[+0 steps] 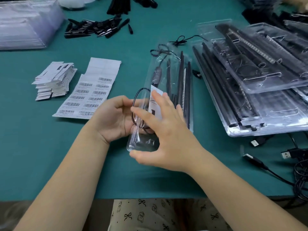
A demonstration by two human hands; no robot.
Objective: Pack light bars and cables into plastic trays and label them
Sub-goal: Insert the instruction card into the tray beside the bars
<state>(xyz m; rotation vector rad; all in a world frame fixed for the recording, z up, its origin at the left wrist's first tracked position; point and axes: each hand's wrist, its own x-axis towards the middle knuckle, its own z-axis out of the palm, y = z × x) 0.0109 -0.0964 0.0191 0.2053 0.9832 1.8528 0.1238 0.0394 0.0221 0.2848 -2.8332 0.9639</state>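
A clear plastic tray [173,70] lies lengthwise on the green table, holding black light bars [180,77], a black cable [158,75] and a white paper slip [157,97]. My left hand [111,119] cups the tray's near left edge, where a cable loop [136,97] sticks out. My right hand [160,135] lies over the near end, fingers spread on the slip and lid, thumb under the front rim.
A sheet of barcode labels [86,95] and a stack of white leaflets [53,80] lie to the left. Filled trays [260,84] are piled on the right. USB cables [286,157] sprawl near right. Black spikes [96,28] and empty trays [25,24] lie far back.
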